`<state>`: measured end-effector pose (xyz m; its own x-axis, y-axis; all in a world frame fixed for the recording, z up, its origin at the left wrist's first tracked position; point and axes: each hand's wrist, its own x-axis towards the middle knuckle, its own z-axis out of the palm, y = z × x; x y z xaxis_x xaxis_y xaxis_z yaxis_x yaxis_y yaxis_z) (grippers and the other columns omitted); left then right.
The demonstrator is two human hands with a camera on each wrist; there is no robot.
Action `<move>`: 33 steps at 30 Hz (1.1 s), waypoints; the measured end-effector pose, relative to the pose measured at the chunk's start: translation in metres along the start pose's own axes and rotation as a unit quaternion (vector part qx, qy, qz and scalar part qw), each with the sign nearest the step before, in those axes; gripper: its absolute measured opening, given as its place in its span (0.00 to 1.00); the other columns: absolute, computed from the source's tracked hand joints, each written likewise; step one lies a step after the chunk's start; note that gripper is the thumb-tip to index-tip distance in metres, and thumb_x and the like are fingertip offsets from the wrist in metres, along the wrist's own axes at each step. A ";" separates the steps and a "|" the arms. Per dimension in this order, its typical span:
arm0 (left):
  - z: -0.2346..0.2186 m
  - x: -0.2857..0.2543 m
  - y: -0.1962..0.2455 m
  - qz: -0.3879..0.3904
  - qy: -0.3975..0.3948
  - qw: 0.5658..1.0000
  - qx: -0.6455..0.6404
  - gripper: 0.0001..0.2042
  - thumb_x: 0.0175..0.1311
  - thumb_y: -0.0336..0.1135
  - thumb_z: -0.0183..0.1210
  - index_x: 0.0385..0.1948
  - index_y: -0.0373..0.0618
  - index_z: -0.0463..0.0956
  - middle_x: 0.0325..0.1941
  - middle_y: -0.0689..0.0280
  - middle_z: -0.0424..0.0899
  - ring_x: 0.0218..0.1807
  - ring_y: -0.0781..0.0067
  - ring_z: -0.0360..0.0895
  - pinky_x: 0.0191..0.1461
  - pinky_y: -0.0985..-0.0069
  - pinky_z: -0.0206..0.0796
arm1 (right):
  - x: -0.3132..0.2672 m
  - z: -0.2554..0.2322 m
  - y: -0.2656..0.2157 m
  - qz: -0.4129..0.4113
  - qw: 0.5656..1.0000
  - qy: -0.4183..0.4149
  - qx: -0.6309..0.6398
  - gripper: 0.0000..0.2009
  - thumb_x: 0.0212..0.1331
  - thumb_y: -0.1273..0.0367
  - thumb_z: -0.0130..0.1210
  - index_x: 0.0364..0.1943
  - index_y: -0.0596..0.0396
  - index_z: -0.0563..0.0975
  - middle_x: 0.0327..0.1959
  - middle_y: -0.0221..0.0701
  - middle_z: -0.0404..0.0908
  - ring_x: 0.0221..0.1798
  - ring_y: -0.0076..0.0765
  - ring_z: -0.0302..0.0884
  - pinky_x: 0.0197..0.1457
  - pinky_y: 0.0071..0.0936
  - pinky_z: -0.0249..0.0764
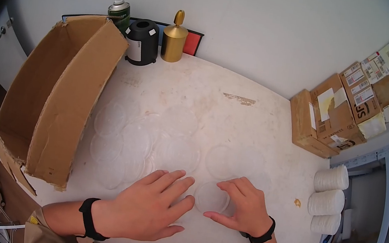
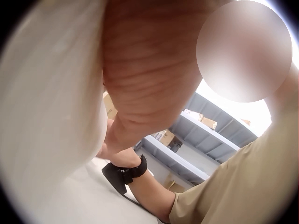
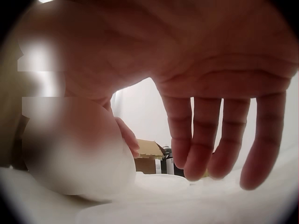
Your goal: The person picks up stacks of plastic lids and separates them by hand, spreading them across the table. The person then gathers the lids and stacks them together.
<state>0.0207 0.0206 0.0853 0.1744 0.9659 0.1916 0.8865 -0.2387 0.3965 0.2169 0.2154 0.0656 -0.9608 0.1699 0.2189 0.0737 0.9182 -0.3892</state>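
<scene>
Several clear round discs or lids lie spread on the white table (image 1: 248, 129), some overlapping, such as the cluster (image 1: 136, 143) left of centre. One clear round piece (image 1: 208, 197) lies between the hands near the front. The right hand (image 1: 242, 208) has thumb and fingers spread apart at that piece's right side; whether they touch it is unclear. In the right wrist view its fingers (image 3: 201, 135) hang straight. Palm down, the left hand (image 1: 145, 206) is over the table left of the piece, fingers extended, holding nothing visible.
An open cardboard box (image 1: 73, 99) stands at the left. Behind are a green spray can (image 1: 119, 11), a black canister (image 1: 142, 42) and a gold container (image 1: 174, 41). Taped boxes (image 1: 335, 111) stand at the back right, with white stacked rolls (image 1: 326, 202) at the right edge.
</scene>
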 end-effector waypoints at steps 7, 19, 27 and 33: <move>-0.003 0.000 -0.002 0.006 0.017 1.000 0.005 0.21 0.57 0.47 0.69 0.42 0.41 0.75 0.60 0.51 0.76 0.64 0.48 0.72 0.61 0.60 0.71 | -0.001 0.007 -0.007 0.016 0.996 -0.076 -0.047 0.35 0.46 0.55 0.73 0.58 0.59 0.74 0.57 0.38 0.75 0.54 0.45 0.74 0.55 0.37 0.76; 0.004 0.003 -0.011 0.019 0.110 0.990 -0.084 0.13 0.55 0.37 0.71 0.35 0.44 0.76 0.39 0.62 0.80 0.53 0.58 0.80 0.55 0.66 0.75 | -0.010 0.012 -0.002 0.113 0.907 0.037 0.404 0.38 0.43 0.65 0.77 0.63 0.53 0.72 0.64 0.37 0.69 0.63 0.39 0.71 0.56 0.34 0.75; 0.006 0.001 -0.011 0.012 0.127 0.976 -0.176 0.11 0.57 0.34 0.70 0.33 0.45 0.75 0.36 0.62 0.81 0.50 0.56 0.80 0.52 0.63 0.74 | -0.014 0.055 -0.026 0.076 0.867 0.053 0.489 0.37 0.44 0.71 0.78 0.60 0.51 0.69 0.66 0.37 0.61 0.68 0.36 0.64 0.61 0.36 0.76; 0.005 0.001 -0.013 0.034 0.089 0.965 -0.243 0.08 0.57 0.30 0.68 0.32 0.44 0.76 0.36 0.62 0.80 0.51 0.53 0.79 0.52 0.62 0.72 | -0.014 0.059 -0.028 0.070 0.888 0.067 0.450 0.33 0.45 0.70 0.78 0.56 0.53 0.71 0.65 0.42 0.60 0.66 0.37 0.64 0.63 0.35 0.75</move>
<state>0.0119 0.0256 0.0758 0.1105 0.9238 0.3666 0.5614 -0.3624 0.7439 0.2124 0.1665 0.0206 -0.9144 0.3562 0.1922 -0.1107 0.2366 -0.9653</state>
